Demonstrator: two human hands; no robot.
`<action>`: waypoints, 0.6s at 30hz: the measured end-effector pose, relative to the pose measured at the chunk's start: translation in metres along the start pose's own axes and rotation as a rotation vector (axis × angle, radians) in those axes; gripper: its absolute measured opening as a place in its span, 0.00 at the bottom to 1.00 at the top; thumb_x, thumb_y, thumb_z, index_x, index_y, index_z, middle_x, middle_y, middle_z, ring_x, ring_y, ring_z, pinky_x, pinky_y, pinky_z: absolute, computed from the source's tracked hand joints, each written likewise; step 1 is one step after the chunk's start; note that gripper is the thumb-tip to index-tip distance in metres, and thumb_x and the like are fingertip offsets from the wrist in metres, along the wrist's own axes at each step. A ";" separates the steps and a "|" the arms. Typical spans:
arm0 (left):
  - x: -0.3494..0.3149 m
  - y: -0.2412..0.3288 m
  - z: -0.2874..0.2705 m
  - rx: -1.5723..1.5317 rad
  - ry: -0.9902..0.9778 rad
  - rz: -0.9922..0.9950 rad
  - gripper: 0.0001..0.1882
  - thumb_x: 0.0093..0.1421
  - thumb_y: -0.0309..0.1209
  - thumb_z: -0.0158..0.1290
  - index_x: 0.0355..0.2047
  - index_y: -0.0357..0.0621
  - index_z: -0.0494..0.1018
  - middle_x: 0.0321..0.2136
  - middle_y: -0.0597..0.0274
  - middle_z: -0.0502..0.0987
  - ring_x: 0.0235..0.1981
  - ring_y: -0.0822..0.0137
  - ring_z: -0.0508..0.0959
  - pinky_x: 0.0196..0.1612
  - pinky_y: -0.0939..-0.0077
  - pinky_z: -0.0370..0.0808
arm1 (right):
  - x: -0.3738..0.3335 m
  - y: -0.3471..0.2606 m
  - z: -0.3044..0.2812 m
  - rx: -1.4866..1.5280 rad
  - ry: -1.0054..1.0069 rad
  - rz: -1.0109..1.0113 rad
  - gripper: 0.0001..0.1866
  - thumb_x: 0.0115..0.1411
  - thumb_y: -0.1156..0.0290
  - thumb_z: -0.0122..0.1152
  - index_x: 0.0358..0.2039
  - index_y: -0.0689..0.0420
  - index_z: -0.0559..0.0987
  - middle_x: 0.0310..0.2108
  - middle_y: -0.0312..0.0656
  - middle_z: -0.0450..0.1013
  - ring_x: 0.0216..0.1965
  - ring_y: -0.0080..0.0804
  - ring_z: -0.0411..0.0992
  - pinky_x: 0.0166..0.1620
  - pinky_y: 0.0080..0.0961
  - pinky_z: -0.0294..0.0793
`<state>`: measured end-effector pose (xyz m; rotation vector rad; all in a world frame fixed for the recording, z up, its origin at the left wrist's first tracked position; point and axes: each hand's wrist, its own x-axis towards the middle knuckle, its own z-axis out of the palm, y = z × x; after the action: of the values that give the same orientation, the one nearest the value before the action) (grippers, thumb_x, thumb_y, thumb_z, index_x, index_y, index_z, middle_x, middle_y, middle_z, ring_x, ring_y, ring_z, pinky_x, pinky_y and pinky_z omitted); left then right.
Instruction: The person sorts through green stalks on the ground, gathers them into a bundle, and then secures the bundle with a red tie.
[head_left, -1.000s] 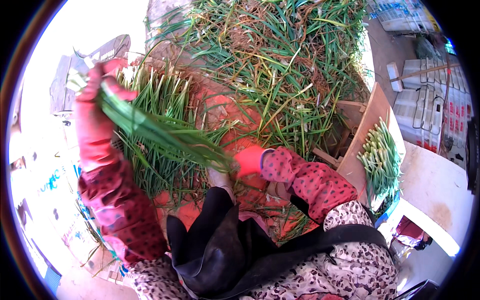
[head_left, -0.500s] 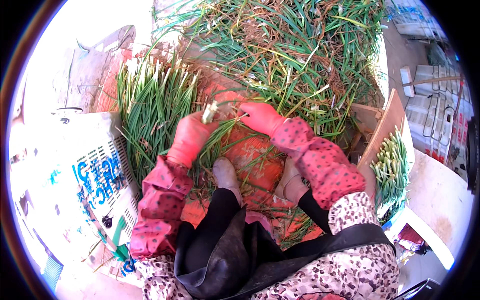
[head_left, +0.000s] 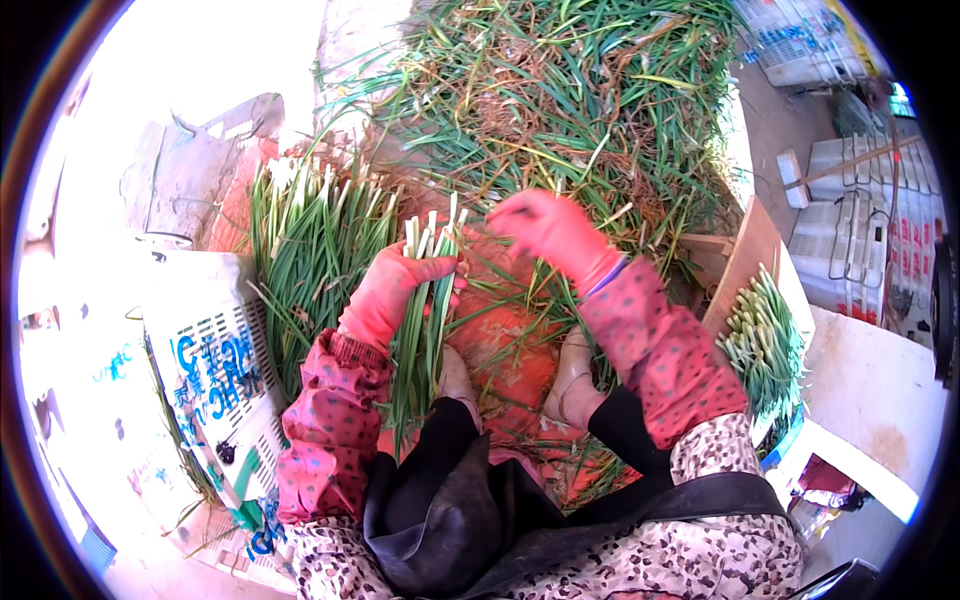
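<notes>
My left hand, in a reddish-pink glove, is closed around a bunch of green stalks with pale white ends, like green garlic or spring onions. The white ends point up and away from me; the leaves hang toward my knee. My right hand, gloved alike, is raised just right of the bunch and apart from it. Its fingers are bent and smeared by motion, so what they hold, if anything, does not show. Left of my left hand lies a thick pile of similar stalks, white ends facing away.
A large heap of loose leaves and brown roots spreads ahead. At left stands a white slotted crate. On the right, a wooden board adjoins a stack of bundled stalks. White crates stand farther right. My shoes rest on orange ground.
The bunch in my left hand has turned upright, showing more white ends and hanging leaves. My right hand has lifted away from the leaves near it, and the view has shifted slightly.
</notes>
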<state>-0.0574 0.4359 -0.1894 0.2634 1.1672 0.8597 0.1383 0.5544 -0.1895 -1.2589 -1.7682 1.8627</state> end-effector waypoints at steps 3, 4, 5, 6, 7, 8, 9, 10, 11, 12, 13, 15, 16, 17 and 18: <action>-0.001 0.001 0.009 0.052 0.001 0.005 0.13 0.57 0.32 0.54 0.41 0.39 0.73 0.25 0.59 0.79 0.19 0.70 0.78 0.16 0.83 0.68 | -0.003 0.010 0.039 0.036 -0.090 -0.098 0.12 0.55 0.68 0.64 0.34 0.63 0.75 0.29 0.39 0.76 0.27 0.25 0.74 0.29 0.24 0.73; -0.002 0.001 0.011 0.044 0.020 0.001 0.13 0.57 0.32 0.54 0.41 0.40 0.73 0.24 0.59 0.79 0.19 0.70 0.78 0.16 0.83 0.68 | -0.001 0.005 0.040 -0.055 -0.110 0.145 0.10 0.56 0.67 0.61 0.32 0.61 0.76 0.24 0.38 0.75 0.24 0.27 0.73 0.29 0.27 0.73; -0.002 0.001 0.012 0.035 0.040 -0.004 0.13 0.57 0.31 0.54 0.41 0.40 0.73 0.24 0.60 0.79 0.19 0.71 0.77 0.16 0.83 0.68 | -0.001 0.005 0.037 -0.100 -0.101 0.115 0.11 0.57 0.66 0.60 0.32 0.61 0.76 0.22 0.39 0.75 0.23 0.27 0.73 0.29 0.27 0.72; -0.002 0.002 0.009 0.067 0.017 0.004 0.12 0.57 0.30 0.54 0.40 0.41 0.73 0.24 0.60 0.78 0.18 0.71 0.77 0.16 0.83 0.67 | -0.001 0.007 0.035 -0.141 -0.095 0.088 0.11 0.57 0.65 0.60 0.32 0.60 0.76 0.21 0.40 0.74 0.21 0.27 0.73 0.29 0.27 0.72; -0.003 0.001 0.008 0.071 0.012 -0.017 0.11 0.56 0.30 0.54 0.40 0.41 0.73 0.24 0.59 0.78 0.18 0.70 0.77 0.16 0.83 0.67 | -0.001 0.009 0.032 -0.182 -0.089 0.061 0.11 0.57 0.64 0.59 0.31 0.59 0.76 0.20 0.41 0.74 0.20 0.28 0.72 0.28 0.28 0.72; -0.004 0.001 0.009 0.074 0.007 -0.038 0.11 0.56 0.30 0.54 0.39 0.41 0.73 0.24 0.59 0.78 0.18 0.70 0.77 0.15 0.83 0.67 | 0.003 0.025 0.025 -0.279 -0.014 -0.059 0.12 0.57 0.61 0.58 0.31 0.57 0.76 0.22 0.46 0.74 0.23 0.36 0.74 0.29 0.30 0.72; -0.004 0.001 0.011 0.078 -0.005 -0.060 0.10 0.56 0.29 0.54 0.39 0.41 0.73 0.24 0.59 0.78 0.18 0.70 0.77 0.15 0.83 0.67 | 0.009 0.031 0.004 -0.508 0.084 -0.237 0.11 0.57 0.61 0.57 0.31 0.56 0.76 0.24 0.47 0.74 0.26 0.41 0.74 0.30 0.32 0.72; -0.008 0.002 0.011 0.042 -0.008 -0.062 0.09 0.56 0.28 0.54 0.37 0.40 0.73 0.24 0.57 0.78 0.18 0.69 0.77 0.16 0.82 0.68 | 0.016 0.032 -0.020 -0.730 0.176 -0.426 0.11 0.56 0.60 0.57 0.30 0.56 0.76 0.25 0.49 0.74 0.28 0.45 0.74 0.32 0.34 0.73; -0.009 0.001 0.007 0.002 0.006 -0.056 0.09 0.56 0.28 0.54 0.37 0.39 0.73 0.24 0.57 0.78 0.18 0.69 0.77 0.16 0.81 0.69 | 0.019 0.024 -0.043 -0.711 0.282 -0.402 0.11 0.56 0.60 0.55 0.30 0.55 0.75 0.28 0.48 0.74 0.32 0.50 0.72 0.34 0.38 0.72; -0.010 -0.001 0.005 -0.034 0.017 -0.048 0.09 0.56 0.28 0.54 0.37 0.38 0.73 0.24 0.57 0.78 0.18 0.69 0.77 0.17 0.81 0.70 | 0.027 0.024 -0.068 -0.714 0.469 -0.188 0.11 0.56 0.61 0.54 0.32 0.54 0.76 0.32 0.48 0.74 0.35 0.50 0.73 0.36 0.40 0.72; -0.004 -0.004 0.005 -0.074 0.012 -0.046 0.10 0.56 0.28 0.54 0.37 0.38 0.73 0.24 0.57 0.78 0.18 0.69 0.77 0.17 0.80 0.71 | 0.029 0.019 -0.100 -0.846 0.511 0.014 0.11 0.56 0.61 0.54 0.33 0.54 0.76 0.33 0.49 0.74 0.36 0.50 0.72 0.38 0.42 0.71; 0.000 -0.001 0.008 -0.125 0.048 -0.027 0.09 0.56 0.28 0.54 0.37 0.37 0.73 0.24 0.58 0.78 0.18 0.68 0.77 0.18 0.79 0.72 | 0.027 0.024 -0.124 -0.942 0.453 0.048 0.14 0.57 0.64 0.54 0.42 0.57 0.76 0.32 0.42 0.77 0.30 0.35 0.75 0.36 0.30 0.73; 0.003 -0.004 0.006 -0.155 0.074 -0.028 0.09 0.56 0.28 0.54 0.37 0.36 0.74 0.24 0.58 0.78 0.18 0.68 0.77 0.18 0.79 0.72 | 0.023 0.019 -0.104 -0.713 0.300 0.089 0.14 0.57 0.65 0.55 0.41 0.58 0.76 0.32 0.41 0.77 0.29 0.30 0.75 0.34 0.27 0.73; 0.009 -0.008 0.005 -0.163 0.093 -0.019 0.09 0.56 0.28 0.54 0.36 0.36 0.74 0.24 0.58 0.78 0.18 0.68 0.77 0.18 0.79 0.72 | 0.016 0.009 -0.073 -0.489 0.157 0.136 0.13 0.57 0.65 0.57 0.40 0.59 0.77 0.31 0.39 0.77 0.28 0.25 0.75 0.32 0.24 0.74; 0.007 -0.009 0.000 -0.170 0.134 -0.001 0.09 0.56 0.28 0.54 0.36 0.35 0.74 0.24 0.59 0.78 0.18 0.68 0.77 0.18 0.78 0.72 | 0.009 -0.004 -0.031 -0.374 -0.016 0.148 0.13 0.55 0.65 0.60 0.37 0.60 0.78 0.29 0.38 0.76 0.27 0.21 0.73 0.30 0.20 0.73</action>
<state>-0.0523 0.4343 -0.1996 0.0666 1.2096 0.9811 0.1549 0.5825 -0.1855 -1.5451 -2.1578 1.6661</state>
